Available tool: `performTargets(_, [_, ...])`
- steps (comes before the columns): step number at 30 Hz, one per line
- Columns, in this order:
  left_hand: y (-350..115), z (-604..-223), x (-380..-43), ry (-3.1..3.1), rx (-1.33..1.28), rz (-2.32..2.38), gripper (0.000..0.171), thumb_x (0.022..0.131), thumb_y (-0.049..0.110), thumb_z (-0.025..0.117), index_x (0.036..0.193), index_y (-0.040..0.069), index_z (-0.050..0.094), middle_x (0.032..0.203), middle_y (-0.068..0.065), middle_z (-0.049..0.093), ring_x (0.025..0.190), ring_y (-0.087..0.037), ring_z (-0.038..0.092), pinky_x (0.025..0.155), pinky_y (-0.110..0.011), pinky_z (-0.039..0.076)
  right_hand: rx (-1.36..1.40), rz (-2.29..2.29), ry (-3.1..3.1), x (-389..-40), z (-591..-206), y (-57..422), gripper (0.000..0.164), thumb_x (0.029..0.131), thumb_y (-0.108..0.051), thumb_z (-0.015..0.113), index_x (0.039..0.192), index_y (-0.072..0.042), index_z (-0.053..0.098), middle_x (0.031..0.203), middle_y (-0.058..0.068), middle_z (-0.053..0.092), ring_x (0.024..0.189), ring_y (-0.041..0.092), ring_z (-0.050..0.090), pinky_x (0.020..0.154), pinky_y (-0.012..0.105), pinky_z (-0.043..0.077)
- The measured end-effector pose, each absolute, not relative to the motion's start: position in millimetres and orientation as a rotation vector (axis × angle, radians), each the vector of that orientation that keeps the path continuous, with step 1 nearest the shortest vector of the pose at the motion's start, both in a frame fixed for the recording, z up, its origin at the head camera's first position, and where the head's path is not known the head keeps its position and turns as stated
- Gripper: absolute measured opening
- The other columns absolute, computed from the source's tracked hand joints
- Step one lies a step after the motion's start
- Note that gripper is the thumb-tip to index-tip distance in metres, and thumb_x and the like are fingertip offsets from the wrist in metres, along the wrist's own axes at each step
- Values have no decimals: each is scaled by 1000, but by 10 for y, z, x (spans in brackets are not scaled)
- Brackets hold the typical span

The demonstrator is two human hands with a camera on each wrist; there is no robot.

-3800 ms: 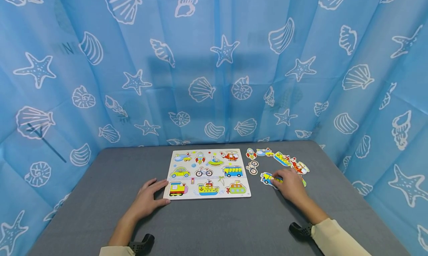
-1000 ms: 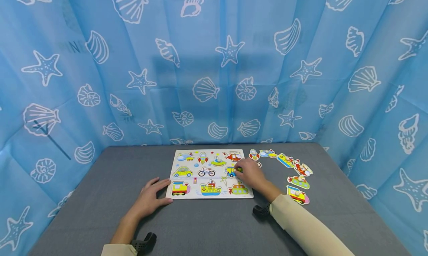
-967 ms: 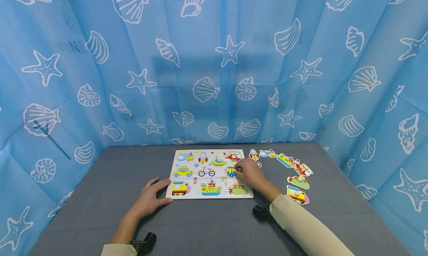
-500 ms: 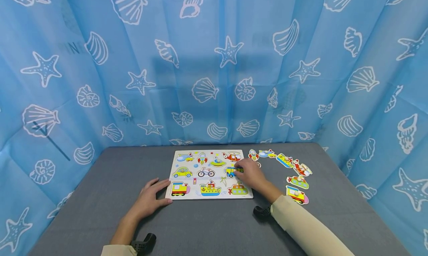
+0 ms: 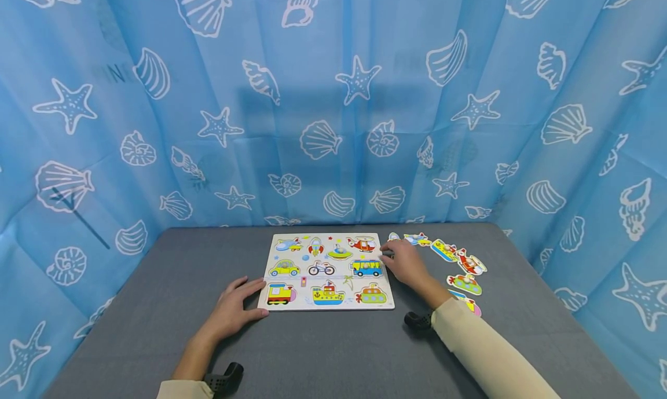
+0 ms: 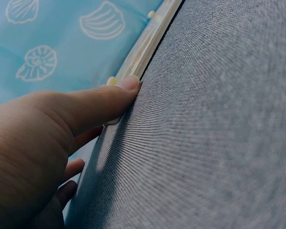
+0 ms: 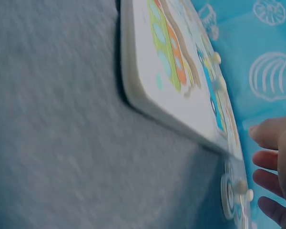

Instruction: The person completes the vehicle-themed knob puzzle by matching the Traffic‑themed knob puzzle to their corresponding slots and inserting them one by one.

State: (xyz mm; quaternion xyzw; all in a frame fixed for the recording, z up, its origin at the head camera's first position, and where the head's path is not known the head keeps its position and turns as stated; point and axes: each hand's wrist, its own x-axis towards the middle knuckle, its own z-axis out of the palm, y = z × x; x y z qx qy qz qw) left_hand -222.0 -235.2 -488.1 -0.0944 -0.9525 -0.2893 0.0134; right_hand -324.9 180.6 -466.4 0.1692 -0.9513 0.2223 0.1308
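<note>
A wooden knob puzzle board [image 5: 299,307] with vehicle pictures lies flat on the table. My left hand [image 5: 234,306] rests at its near left corner; in the left wrist view the thumb [image 6: 126,83] presses against the board's edge. The bus piece [image 5: 367,268] sits in its slot on the board's right side. Just right of it hovers my right hand [image 5: 409,263], fingers loosely bent with nothing between them. Beneath that hand, the bicycle piece [image 7: 227,195] lies on the table by the board, seen in the right wrist view and hidden in the head view.
Loose pieces curve round the table's right side: a rocket [image 5: 394,236] partly behind the hand, a plane [image 5: 417,238], a ship [image 5: 440,249], a helicopter [image 5: 471,262], a submarine [image 5: 465,283] and a train [image 5: 471,304] partly under the sleeve. A shell-patterned curtain [image 5: 333,98] hangs behind.
My right hand brought the bus piece from the table's right side to its slot, let go of it and moved right, off the board. My left hand stays at the corner.
</note>
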Motion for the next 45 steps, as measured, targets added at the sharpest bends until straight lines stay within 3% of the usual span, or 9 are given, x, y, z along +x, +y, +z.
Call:
performTargets(11, [-2353,-4896,-2224,-2970,-293,-922,73,78,40,81,141,16,54,145,-4,49,140,-39,27,102,-69,24,529,647,-2738,-3328,-4747,2072,16,82,-13,76,95,-6,74,96,10,68,94,33,61,85,50,46])
performTargets(20, [-2360,-4885,-2233,-2971,-297,-884,73,77,40,81,141,16,54,144,-5,50,139,-39,27,102,-69,24,689,655,-2690,-3296,-4755,2204,8,82,-15,76,86,-8,73,86,5,67,84,27,60,79,48,46])
performTargets(30, [-2341,-4866,-2221,-2986,-274,-881,72,78,39,81,141,16,54,144,-4,50,140,-38,27,102,-69,24,744,657,-2682,-3282,-4833,2289,14,83,-13,75,96,-7,74,104,11,68,104,35,60,92,53,43])
performTargets(45, [-2353,-4891,-2235,-2981,-279,-888,73,78,39,81,141,16,54,144,-4,50,140,-38,27,102,-69,23,741,706,-2702,-3257,-4817,2312,15,86,-12,73,99,-6,74,107,12,67,109,36,58,95,54,41])
